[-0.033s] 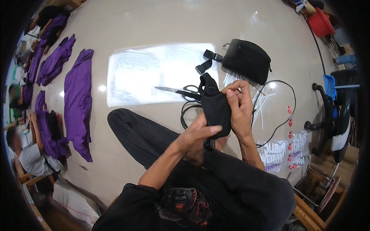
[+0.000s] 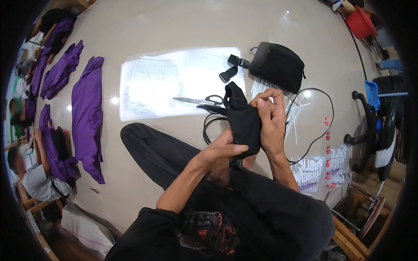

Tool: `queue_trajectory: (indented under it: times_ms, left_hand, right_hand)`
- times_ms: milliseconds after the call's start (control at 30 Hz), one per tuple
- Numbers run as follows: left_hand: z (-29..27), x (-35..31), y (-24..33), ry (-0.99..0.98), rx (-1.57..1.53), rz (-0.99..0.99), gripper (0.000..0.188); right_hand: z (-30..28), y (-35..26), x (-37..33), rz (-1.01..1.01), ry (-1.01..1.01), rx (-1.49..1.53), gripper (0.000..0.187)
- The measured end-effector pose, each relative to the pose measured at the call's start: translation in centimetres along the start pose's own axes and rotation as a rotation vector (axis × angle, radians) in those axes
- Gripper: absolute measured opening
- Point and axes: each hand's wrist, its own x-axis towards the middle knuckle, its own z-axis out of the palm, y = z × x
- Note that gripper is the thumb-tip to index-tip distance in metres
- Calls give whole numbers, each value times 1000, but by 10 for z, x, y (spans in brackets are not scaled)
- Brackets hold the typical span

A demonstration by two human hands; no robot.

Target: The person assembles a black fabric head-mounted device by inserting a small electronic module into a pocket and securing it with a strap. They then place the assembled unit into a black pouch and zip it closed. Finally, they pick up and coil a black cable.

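Note:
A black fabric piece [image 2: 244,122] with a folded, strap-like upper end is held up in front of my lap. My left hand [image 2: 222,150] grips its lower left edge, thumb lying on top. My right hand [image 2: 271,119] pinches its upper right edge between thumb and fingers. Just left of the fabric lie scissors [image 2: 198,100], silver-bladed with black handles, on white plastic-looking sheets [image 2: 148,104]. Past my hands rests a black zipped pouch [image 2: 278,66] with a buckled strap [image 2: 233,68]. The fingertips behind the fabric are partly hidden.
Thin white strips [image 2: 297,115] and a looping black cord [image 2: 333,108] lie right of my hands, with printed transfer sheets [image 2: 320,172] nearer. Purple garments [image 2: 87,113] are spread at left, where co-workers [image 2: 41,174] sit. A black chair base [image 2: 361,130] stands at right.

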Motion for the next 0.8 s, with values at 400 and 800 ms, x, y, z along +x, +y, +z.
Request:
queue_trajectory:
  times_ms: [400, 800]
  left_hand:
    - [3, 1, -22, 179, -39, -60, 68]
    - [-35, 13, -38, 8, 70, 95, 70]
  right_hand:
    - [-8, 1, 37, 68, 194, 158, 17]
    - [-7, 17, 56, 118, 176, -47, 32]
